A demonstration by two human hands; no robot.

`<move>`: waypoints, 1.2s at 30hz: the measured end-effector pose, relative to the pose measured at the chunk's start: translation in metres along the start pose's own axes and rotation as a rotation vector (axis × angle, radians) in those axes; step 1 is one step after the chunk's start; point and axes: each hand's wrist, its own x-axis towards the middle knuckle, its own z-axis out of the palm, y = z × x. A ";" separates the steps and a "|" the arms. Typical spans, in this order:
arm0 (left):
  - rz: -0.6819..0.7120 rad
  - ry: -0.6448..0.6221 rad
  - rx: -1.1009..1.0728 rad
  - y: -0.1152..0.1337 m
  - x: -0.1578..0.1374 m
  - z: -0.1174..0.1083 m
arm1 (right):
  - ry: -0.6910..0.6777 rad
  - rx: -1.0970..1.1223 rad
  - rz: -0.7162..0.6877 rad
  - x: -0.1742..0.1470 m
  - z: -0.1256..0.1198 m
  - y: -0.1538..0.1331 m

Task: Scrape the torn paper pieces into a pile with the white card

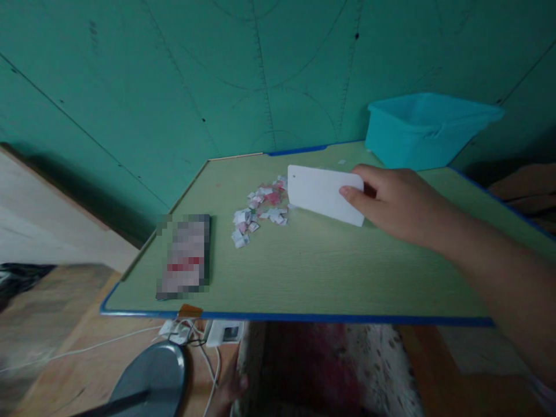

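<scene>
My right hand point(382, 194) is closed on the right end of a flat white rectangular board point(324, 194), with the thumb across its near face. The board has rounded corners and a small dark hole at its upper left. It is tilted up over the green tabletop point(282, 278); whether its lower edge touches the surface I cannot tell. Just left of it lie small torn or cut paper scraps point(273, 200), white and pink, in loose clumps. My left hand point(230, 388) is low in the view, below the table's front edge, dim and blurred, its fingers unclear.
A turquoise plastic tub point(417, 136) stands at the back right of the table, against the green wall point(217, 75). A pixelated flat rectangular item point(185, 258) lies at the left. Below are white cables point(212, 362), a power strip point(174, 330) and a round dark base point(152, 376).
</scene>
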 end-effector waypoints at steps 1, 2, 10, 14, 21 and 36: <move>0.004 -0.009 -0.003 0.000 0.000 0.000 | -0.010 0.002 0.003 0.000 0.000 0.000; 0.002 -0.020 -0.008 0.001 0.000 0.000 | -0.009 0.001 0.014 0.000 -0.001 0.000; -0.020 0.025 -0.042 0.015 -0.008 0.006 | 0.032 0.001 0.074 0.000 -0.007 0.001; -0.015 -0.007 -0.045 0.020 -0.009 0.007 | 0.049 -0.003 0.080 0.001 -0.007 0.002; -0.008 -0.045 0.006 -0.005 0.002 -0.004 | 0.072 0.009 0.107 0.001 -0.012 0.003; 0.031 -0.036 -0.038 -0.027 0.010 -0.005 | 0.146 -0.010 0.139 0.001 -0.012 0.003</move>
